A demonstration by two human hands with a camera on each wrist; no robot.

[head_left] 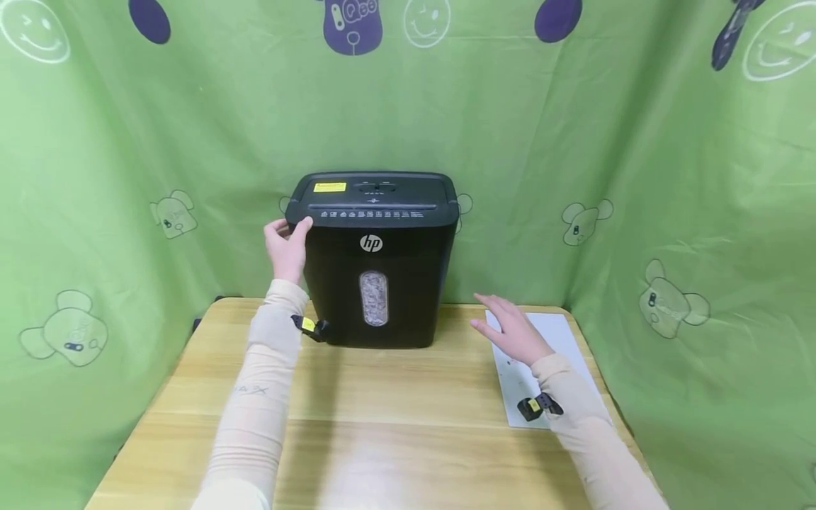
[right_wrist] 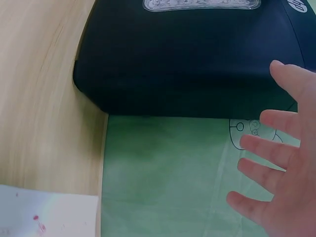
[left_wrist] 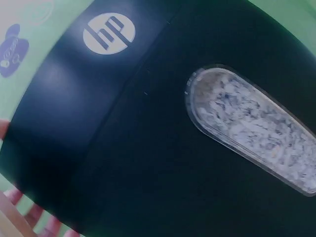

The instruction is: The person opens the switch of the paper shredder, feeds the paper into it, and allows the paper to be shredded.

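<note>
In the head view, a black paper shredder (head_left: 408,294) stands upright at the far side of the wooden surface (head_left: 395,404), a little left of centre. Its lid carries a yellow label (head_left: 329,187) at the left and a row of small icons along the near edge; below are the hp logo (head_left: 371,244) and a tall clear window (head_left: 374,299). The left hand (head_left: 288,251) grips the lid's near left corner, thumb on the front edge and fingers at the side. The right hand (head_left: 516,336) is held out to the right of the shredder, apart from it, fingers extended over the far part of a white sheet (head_left: 564,331). Both arms wear pale sleeves (head_left: 255,397), with a dark strap at each wrist. A green curtain (head_left: 223,127) printed with cartoon figures hangs behind and on both sides.

The left wrist view shows the shredder's front close up, with shredded paper (left_wrist: 254,126) behind the window and the left hand's fingers along the left edge.

In the right wrist view, the right hand's fingers are spread beside the shredder's right side. The white sheet, on the surface, bears small reddish marks (right_wrist: 39,223).
</note>
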